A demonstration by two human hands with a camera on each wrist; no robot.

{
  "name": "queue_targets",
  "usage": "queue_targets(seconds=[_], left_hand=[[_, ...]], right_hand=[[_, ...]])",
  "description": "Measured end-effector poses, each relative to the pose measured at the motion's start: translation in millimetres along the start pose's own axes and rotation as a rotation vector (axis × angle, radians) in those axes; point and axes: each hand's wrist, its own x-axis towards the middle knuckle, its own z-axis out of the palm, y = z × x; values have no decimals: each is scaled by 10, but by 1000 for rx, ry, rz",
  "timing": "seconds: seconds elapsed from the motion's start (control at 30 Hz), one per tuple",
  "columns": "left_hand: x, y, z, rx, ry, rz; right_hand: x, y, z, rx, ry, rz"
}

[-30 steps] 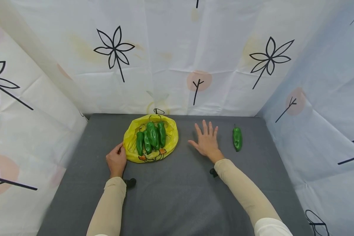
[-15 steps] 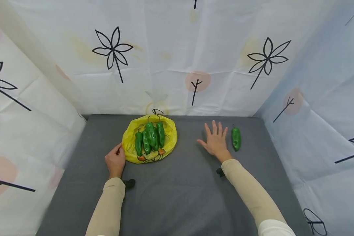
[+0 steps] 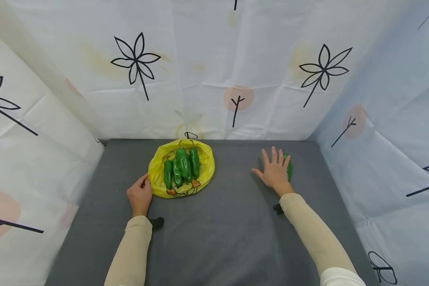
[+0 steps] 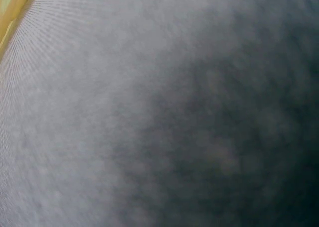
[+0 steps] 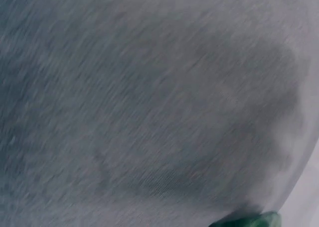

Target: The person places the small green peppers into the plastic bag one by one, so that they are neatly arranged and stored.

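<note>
In the head view a yellow plastic bag (image 3: 207, 167), its mouth spread wide, holds several green peppers (image 3: 182, 163). My left hand (image 3: 140, 195) pinches the bag's left rim between thumb and fingers. Over on the right, my right hand (image 3: 275, 172) has its fingers spread, back of the hand up, and holds nothing. It overlaps a lone green pepper (image 3: 289, 169), hiding most of it. The right wrist view catches an end of that pepper (image 5: 254, 220) at its bottom edge. A corner of the yellow bag (image 4: 11, 13) shows in the left wrist view.
Everything lies on a table with a dark grey cloth (image 3: 214, 238). White printed fabric walls (image 3: 200, 71) stand at the back and both sides. The bag sits close to the back wall.
My right hand has moved right across the cloth, from left of the lone pepper to over it. My left hand keeps its pinch on the bag, and the peppers inside lie as before.
</note>
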Motion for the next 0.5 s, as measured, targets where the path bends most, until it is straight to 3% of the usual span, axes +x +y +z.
queue_targets(seconds=[0.23,0.5], left_hand=[[11,-32,-3,-2,0,-10],[2,-1,13,8,2,3]], right_hand=[[-56,143,-43,58,5,4],[-108,360,-30,124,11,67]])
